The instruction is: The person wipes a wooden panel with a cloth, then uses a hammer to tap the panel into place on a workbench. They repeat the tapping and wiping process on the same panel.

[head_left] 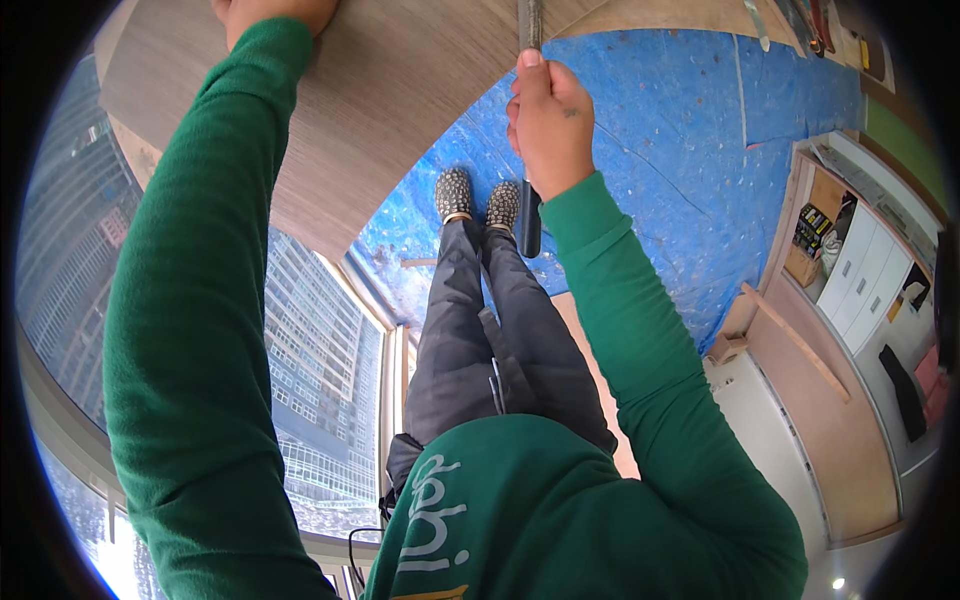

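Right hand (pixel 550 125) is wrapped tight around a long dark tool (pixel 530 225) — fingers closed, thumb running up the shaft. The tool stands upright along the edge of the wood-grain panel (pixel 370 100); its top runs out of the picture and its lower end hangs free below the wrist, just above the shoes (pixel 478 197). What kind of tool it is — hard to make out, the hand covers the middle.

Left hand (pixel 272 15) is up on the panel's top, pressed against it, but it is cut off by the frame, so how its fingers sit cannot be told. Green sleeves on both arms.

Below, dark trousers and speckled shoes stand on blue floor sheeting (pixel 680 150). Left, windows (pixel 320 350) show tall buildings outside. Right, white cabinets (pixel 865 280) and a long wooden strip (pixel 800 345); small tools at the top right edge are too blurred to name.
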A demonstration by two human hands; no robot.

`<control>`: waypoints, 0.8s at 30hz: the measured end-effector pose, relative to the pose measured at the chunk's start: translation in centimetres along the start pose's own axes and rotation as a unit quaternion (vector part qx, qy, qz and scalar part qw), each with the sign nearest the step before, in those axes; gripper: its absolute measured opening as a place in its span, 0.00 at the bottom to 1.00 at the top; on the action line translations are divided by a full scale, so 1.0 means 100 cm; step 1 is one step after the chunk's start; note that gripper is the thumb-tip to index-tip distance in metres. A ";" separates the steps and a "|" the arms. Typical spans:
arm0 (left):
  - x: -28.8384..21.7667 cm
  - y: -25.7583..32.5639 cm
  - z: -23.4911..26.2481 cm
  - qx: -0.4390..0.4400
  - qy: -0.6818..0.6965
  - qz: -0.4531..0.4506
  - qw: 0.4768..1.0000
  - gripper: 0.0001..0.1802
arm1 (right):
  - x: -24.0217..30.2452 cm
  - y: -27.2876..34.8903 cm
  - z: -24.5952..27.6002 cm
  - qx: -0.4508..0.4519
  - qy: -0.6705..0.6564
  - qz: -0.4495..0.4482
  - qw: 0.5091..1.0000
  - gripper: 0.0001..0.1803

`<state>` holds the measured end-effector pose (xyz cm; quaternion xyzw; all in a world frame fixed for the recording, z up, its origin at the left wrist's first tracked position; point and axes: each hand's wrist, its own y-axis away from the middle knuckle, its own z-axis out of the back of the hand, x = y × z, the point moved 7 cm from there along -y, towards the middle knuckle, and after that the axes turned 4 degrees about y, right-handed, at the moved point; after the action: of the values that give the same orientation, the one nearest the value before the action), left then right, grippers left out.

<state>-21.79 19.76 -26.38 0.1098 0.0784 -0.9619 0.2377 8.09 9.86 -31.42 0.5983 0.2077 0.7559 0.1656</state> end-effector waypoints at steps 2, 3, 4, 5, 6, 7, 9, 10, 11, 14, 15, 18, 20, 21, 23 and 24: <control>0.002 -0.002 -0.001 0.012 -0.003 -0.004 1.000 0.38 | -0.008 0.013 0.000 -0.012 0.118 0.000 0.993 0.26; 0.001 -0.004 -0.001 0.010 -0.007 -0.004 1.000 0.38 | -0.013 0.029 -0.001 -0.021 0.186 -0.009 0.982 0.26; 0.001 -0.003 -0.001 0.009 -0.011 -0.002 1.000 0.38 | -0.014 0.036 -0.005 -0.001 0.159 0.021 0.987 0.26; 0.001 -0.003 -0.001 0.009 -0.016 0.001 1.000 0.38 | -0.015 0.043 -0.007 0.018 0.147 0.025 0.989 0.25; 0.002 -0.003 -0.001 0.013 -0.016 0.004 1.000 0.38 | -0.020 0.042 -0.009 0.049 0.151 -0.005 0.987 0.24; 0.002 -0.003 -0.001 0.017 -0.016 0.007 1.000 0.38 | -0.014 0.041 -0.007 0.031 0.117 0.019 0.992 0.24; 0.002 -0.003 -0.001 0.024 -0.015 0.011 1.000 0.38 | -0.003 0.012 0.001 0.021 0.056 0.026 0.998 0.23; 0.001 -0.003 -0.001 0.025 -0.014 0.011 1.000 0.38 | -0.003 0.002 0.004 0.020 0.036 -0.024 0.999 0.23; 0.001 -0.003 0.000 0.025 -0.012 0.011 1.000 0.38 | 0.001 -0.006 0.004 0.019 -0.011 -0.044 0.999 0.24; -0.001 -0.003 0.001 0.032 -0.011 0.010 0.999 0.38 | 0.000 0.008 -0.002 0.003 0.036 -0.034 0.999 0.24; -0.002 -0.003 0.002 0.032 -0.008 0.012 0.999 0.38 | -0.003 0.025 -0.007 -0.004 0.083 -0.017 0.996 0.24; -0.002 0.001 0.003 0.030 -0.001 0.018 0.999 0.38 | -0.028 0.053 -0.024 0.084 0.082 -0.087 0.989 0.23; -0.004 0.001 0.005 0.021 0.003 0.013 1.000 0.38 | -0.027 0.045 -0.012 0.028 0.006 -0.072 0.997 0.23; -0.004 0.001 0.005 0.025 0.001 0.013 1.000 0.38 | -0.021 0.016 -0.001 0.009 -0.030 -0.051 0.998 0.23; -0.003 0.000 0.005 0.033 0.000 0.012 0.999 0.38 | -0.002 -0.031 0.016 0.007 -0.116 -0.021 0.993 0.23; -0.002 0.000 0.005 0.037 -0.004 0.016 0.999 0.38 | 0.000 -0.031 0.016 -0.002 -0.106 -0.058 0.993 0.22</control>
<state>-21.70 19.80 -25.80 0.1162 0.0402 -0.9605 0.2496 9.62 12.72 -32.74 0.6614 0.2218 0.6781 0.2314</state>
